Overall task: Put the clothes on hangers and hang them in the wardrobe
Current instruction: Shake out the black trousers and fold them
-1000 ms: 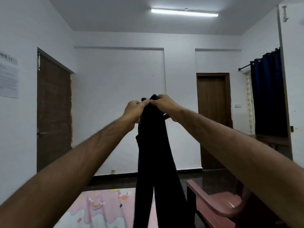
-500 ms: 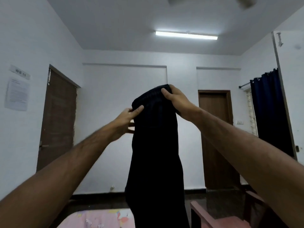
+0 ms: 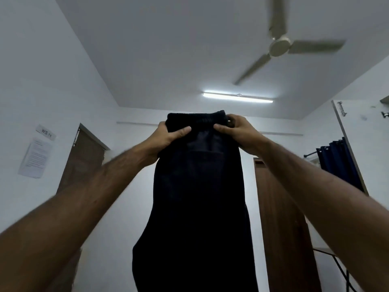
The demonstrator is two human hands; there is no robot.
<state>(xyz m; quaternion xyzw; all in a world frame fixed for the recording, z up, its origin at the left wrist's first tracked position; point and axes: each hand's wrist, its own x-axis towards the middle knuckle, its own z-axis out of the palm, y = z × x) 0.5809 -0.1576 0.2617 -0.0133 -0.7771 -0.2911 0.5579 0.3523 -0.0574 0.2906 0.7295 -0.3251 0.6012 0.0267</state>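
Both hands: left hand and right hand pinch the waistband of dark trousers, held high.
Risk: no hanger visible; loosened pinch likely drops them.

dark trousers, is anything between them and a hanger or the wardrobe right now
Cannot tell: no hanger or wardrobe is in view. The left hand and right hand grip the dark trousers by the waistband, held up in open air.
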